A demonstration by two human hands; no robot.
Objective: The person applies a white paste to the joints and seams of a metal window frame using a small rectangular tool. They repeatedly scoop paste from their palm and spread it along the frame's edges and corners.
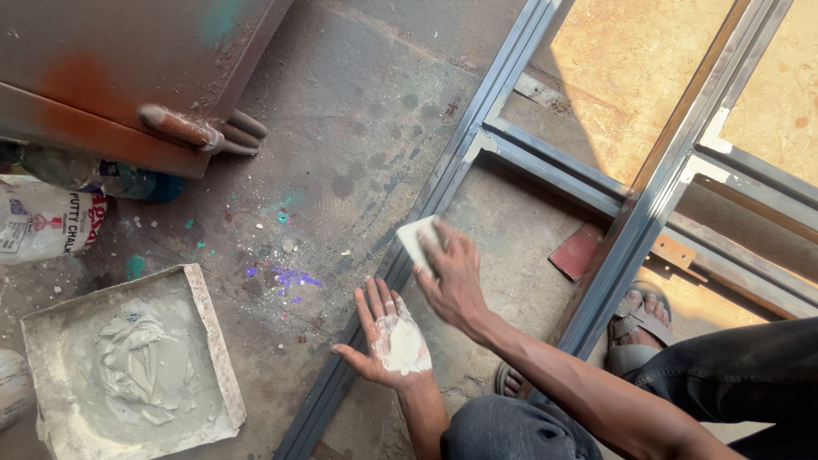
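Observation:
My left hand (388, 336) lies palm up with fingers spread, and a dab of white putty sits in the palm. Just above it, my right hand (454, 274) grips a small flat pale scraper (417, 238), whose blade rests against a grey metal frame bar (443, 183). The frame lies flat on the stained concrete floor, running diagonally. My forearms cross near the lower middle of the view.
A square tray of grey-white putty (209, 328) sits on the floor at lower left. Behind it lies a white printed bag (43, 223) and a rusty metal cabinet (119, 77). My sandalled foot (639, 319) stands beside another frame bar (656, 196). A red chip (575, 251) lies inside the frame.

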